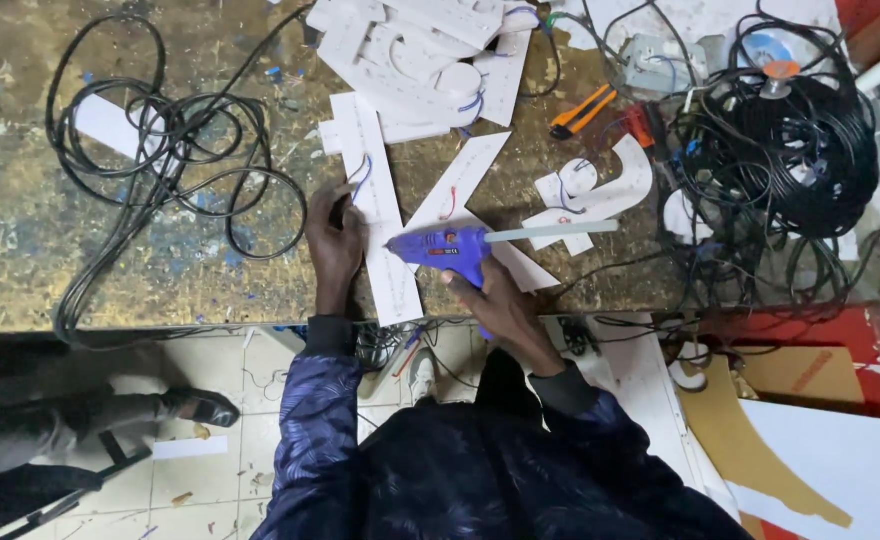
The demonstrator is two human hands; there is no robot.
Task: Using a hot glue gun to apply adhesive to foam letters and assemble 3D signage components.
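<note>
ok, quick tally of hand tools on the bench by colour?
Blue glue gun, held in the right hand: 1
Orange-and-black cutter: 1
Red-handled tool, partly hidden by cables: 1
Total: 3

From my remote seat, the right hand covered the grip of the blue glue gun, so I could not see the trigger. The white letter pieces ran off the frame's top edge. At the lower left, a bystander's leg and shoe were cut by the edge. The black cable coil hid whatever lay beneath it.
</note>
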